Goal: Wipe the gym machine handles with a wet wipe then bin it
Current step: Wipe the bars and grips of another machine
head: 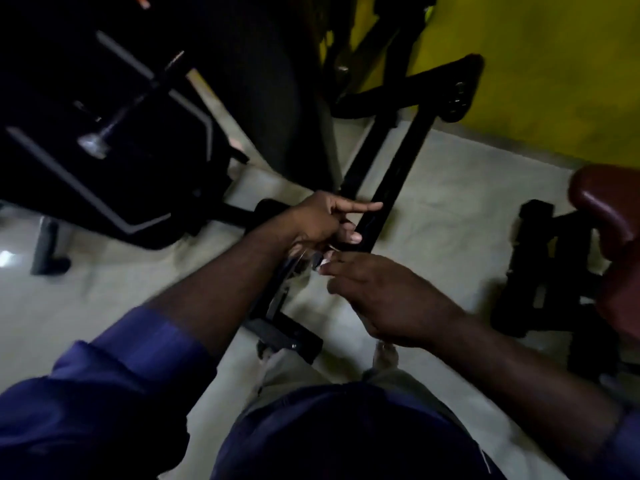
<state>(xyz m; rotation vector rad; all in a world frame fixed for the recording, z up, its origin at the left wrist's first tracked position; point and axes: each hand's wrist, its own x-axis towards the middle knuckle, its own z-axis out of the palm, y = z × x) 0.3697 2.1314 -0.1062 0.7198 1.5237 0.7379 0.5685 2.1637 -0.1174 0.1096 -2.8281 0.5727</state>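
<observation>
Head view. The person looks down at both hands, which meet above a black frame bar (388, 188) of a gym machine on the pale floor (450, 220).

The left hand (322, 220) is clenched round something small, thumb and lower fingers curled, index finger straight and pointing along the bar. The wet wipe (325, 264) shows only as a white scrap just below that grip, so the left hand appears to anchor it.

The right hand (377, 292) reaches in with fingers nearly straight and its tips touching the scrap. Blur hides whether they pinch it, so its state cannot be told. The pairing suggests one hand steadies while the other draws out or unfolds the wipe, with the wiping itself not yet begun.

A red-brown pad (609, 209) lies at right and a yellow wall (554, 64) behind. No handle can be made out for certain, and no bin is in view.
</observation>
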